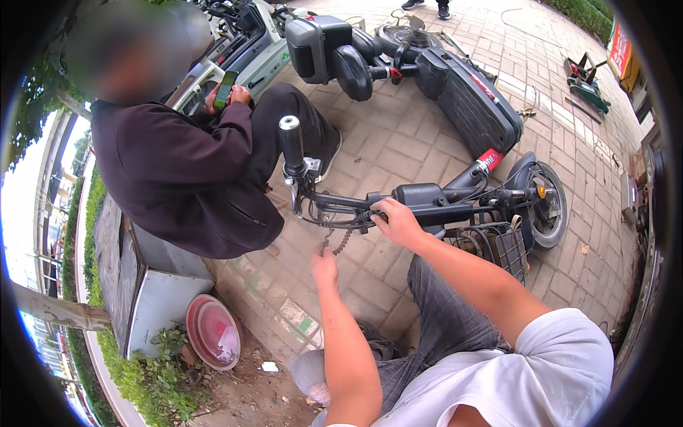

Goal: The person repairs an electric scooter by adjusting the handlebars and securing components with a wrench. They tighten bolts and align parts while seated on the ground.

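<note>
An electric scooter (434, 206) lies on its side, its handlebar grip (290, 142) pointing up. A dark coiled strip (344, 240), which looks like spiral cable wrap, hangs in a loop below the handlebar cables (341, 203). My right hand (398, 224) pinches the upper part of the strip against those cables. Lower down, my left hand (325, 267) is closed around the strip's other end, slightly smeared by motion. My fingers partly hide where the strip meets the cables.
At the left a person (178, 164) in dark clothes squats close to the handlebar, holding a phone (225, 90). Another scooter (405, 64) with a rear box lies behind. A red basin (213, 333) leans by a metal box (167, 285). A wire basket (491, 249) is near my right forearm.
</note>
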Demonstrator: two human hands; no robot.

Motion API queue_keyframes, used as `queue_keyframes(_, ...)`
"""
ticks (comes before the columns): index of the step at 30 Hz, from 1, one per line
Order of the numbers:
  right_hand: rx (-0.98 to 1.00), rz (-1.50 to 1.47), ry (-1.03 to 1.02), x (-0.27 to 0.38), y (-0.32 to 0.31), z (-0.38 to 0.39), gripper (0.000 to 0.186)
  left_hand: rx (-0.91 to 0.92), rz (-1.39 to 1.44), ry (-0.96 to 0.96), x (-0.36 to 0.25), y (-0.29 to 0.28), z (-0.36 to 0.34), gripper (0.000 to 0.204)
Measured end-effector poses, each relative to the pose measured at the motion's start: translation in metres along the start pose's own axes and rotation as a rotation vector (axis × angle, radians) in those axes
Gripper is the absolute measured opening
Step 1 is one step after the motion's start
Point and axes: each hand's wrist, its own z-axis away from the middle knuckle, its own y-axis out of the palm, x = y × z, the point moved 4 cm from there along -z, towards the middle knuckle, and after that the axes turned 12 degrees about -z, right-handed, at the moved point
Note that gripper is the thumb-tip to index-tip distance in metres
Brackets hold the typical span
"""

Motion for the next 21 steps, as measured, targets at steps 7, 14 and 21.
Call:
queue_keyframes(7,0.175,-0.426,0.244,0.003,0.067,0.017,0.019,0.511,0.012,-0.174,-0.054,-0.029,0.033,0.025)
queue_keyframes(14,0.131,-0.948,0.771,-0.013,0.08,0.024,0.029,0.623,0.161,-0.176,-0.065,-0.001,0.058,0.03)
queue_keyframes(21,0.034,0.105,0.049,0.037,0.037,-0.03,0.018,0.402,0.522,-0.283,-0.047,0.021,0.023,0.037)
